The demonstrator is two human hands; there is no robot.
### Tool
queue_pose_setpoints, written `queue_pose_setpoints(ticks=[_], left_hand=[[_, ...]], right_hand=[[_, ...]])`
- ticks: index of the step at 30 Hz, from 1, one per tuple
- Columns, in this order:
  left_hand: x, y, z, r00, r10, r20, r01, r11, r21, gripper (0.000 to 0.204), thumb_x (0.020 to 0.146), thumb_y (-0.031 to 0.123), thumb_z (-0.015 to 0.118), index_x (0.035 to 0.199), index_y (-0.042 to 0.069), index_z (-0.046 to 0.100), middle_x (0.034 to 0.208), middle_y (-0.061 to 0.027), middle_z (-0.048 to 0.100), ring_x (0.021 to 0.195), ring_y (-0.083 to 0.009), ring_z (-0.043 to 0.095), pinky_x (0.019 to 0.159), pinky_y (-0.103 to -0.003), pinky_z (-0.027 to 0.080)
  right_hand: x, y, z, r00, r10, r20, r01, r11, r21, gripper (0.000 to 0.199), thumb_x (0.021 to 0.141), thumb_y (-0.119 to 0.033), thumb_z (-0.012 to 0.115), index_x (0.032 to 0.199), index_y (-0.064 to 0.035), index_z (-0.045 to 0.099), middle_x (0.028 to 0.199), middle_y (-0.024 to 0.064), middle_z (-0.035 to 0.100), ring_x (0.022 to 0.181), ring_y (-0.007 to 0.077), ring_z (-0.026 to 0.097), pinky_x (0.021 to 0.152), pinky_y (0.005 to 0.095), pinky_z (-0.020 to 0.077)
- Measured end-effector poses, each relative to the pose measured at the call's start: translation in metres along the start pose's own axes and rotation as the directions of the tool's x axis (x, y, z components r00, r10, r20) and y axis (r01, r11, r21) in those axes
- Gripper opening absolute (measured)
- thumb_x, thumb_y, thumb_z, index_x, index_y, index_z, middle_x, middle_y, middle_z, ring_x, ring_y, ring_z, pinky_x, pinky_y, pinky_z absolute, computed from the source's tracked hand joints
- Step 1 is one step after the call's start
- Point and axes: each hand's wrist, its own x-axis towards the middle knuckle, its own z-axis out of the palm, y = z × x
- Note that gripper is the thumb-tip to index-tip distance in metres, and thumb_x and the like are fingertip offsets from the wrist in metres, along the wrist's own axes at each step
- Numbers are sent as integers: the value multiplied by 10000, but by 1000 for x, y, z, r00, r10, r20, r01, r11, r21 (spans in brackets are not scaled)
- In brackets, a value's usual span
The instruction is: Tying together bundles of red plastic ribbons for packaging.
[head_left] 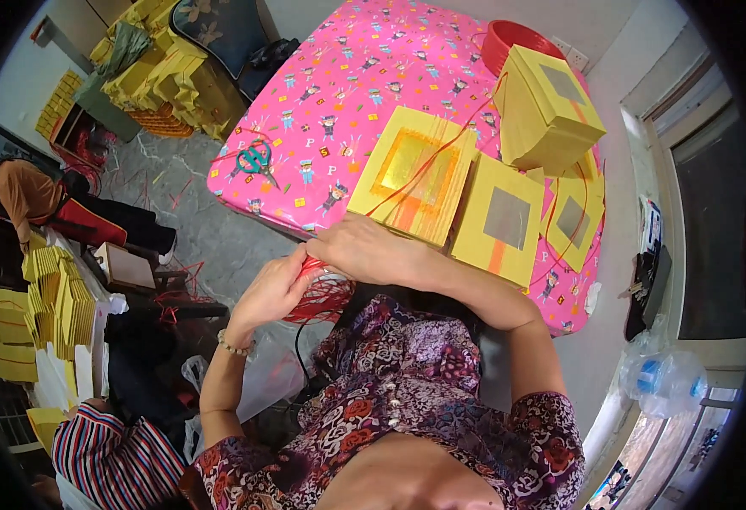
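Just off the table's front edge, my left hand [272, 291] is closed on a bundle of thin red strings [322, 299] that hangs below it. My right hand [371, 248] meets it, fingers bent down over the top of the same strings; its fingertips are partly hidden. Directly beyond my right hand lies a stack of yellow paper [381, 136] with a gold square on top. Loose red string runs across that stack. To its right sits another yellow stack [479, 246] with a grey square, near my right forearm.
Green-handled scissors [256, 161] lie on the pink patterned tablecloth [339, 76]. A tall yellow stack [547, 110] stands by a red basket [509, 42]. Two other people work at the left, one in a striped top [122, 455], beside yellow paper piles [58, 297].
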Motion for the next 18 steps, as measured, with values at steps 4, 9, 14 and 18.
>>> queue_pose_setpoints(ticks=[4, 9, 14, 18], left_hand=[[0, 12, -11, 997, -41, 69, 30, 987, 156, 242, 911, 155, 517, 1093, -1, 480, 766, -220, 582, 702, -407, 578, 628, -441, 431], [-25, -9, -48, 939, -208, -275, 153, 966, -209, 207, 949, 160, 430, 939, 21, 583, 693, 10, 532, 594, -81, 441, 533, -260, 349], [-67, -42, -65, 759, -447, -473, 138, 821, -555, 277, 995, 288, 434, 869, 65, 540, 590, 98, 349, 491, -7, 294, 433, -195, 218], [-91, -55, -66, 727, -468, -503, 92, 791, -604, 264, 999, 273, 431, 875, 63, 534, 584, 90, 351, 473, -13, 285, 425, -196, 219]], right_hand=[[-1, 17, -14, 994, -102, -30, 105, 989, 105, 293, 781, -283, 668, 903, -44, 551, 857, 119, 538, 874, 308, 537, 769, 420, 410], [-17, 78, -62, 918, 102, -383, -95, 995, 36, 350, 828, -286, 647, 1069, -47, 558, 1040, 139, 546, 1009, 324, 527, 894, 430, 413], [-90, 221, -76, 488, 539, -687, -837, 512, -193, 250, 878, -149, 510, 1087, -34, 584, 1064, 156, 559, 1056, 341, 520, 937, 473, 384], [-142, 285, -65, 568, 662, -489, -788, 267, -554, 276, 838, -103, 498, 1084, -36, 602, 1118, 168, 559, 1180, 337, 459, 1039, 576, 242]])
